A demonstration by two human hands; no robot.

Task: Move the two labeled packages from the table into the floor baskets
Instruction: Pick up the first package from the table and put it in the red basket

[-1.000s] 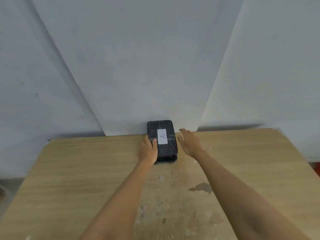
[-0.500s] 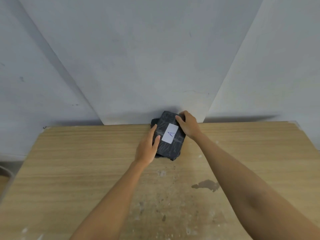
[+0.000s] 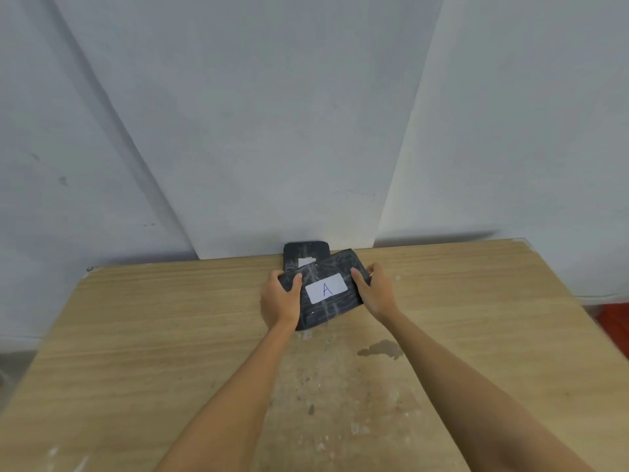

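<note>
A black wrapped package with a white label marked A point(image 3: 326, 291) is held between both hands above the far middle of the wooden table point(image 3: 170, 335). My left hand point(image 3: 279, 301) grips its left end and my right hand point(image 3: 374, 291) grips its right end. The package is turned crosswise and tilted. Behind it a second black package point(image 3: 304, 252) lies flat against the wall, its white label mostly hidden.
A grey wall point(image 3: 272, 131) rises right behind the table's far edge. A red object point(image 3: 612, 321) shows on the floor past the table's right edge. The tabletop carries a dark stain point(image 3: 381, 349) and paint specks near the middle.
Both hands closed on package A, lifted it off the one beneath, turned it crosswise and drew it toward me. The second package is now uncovered at the wall.
</note>
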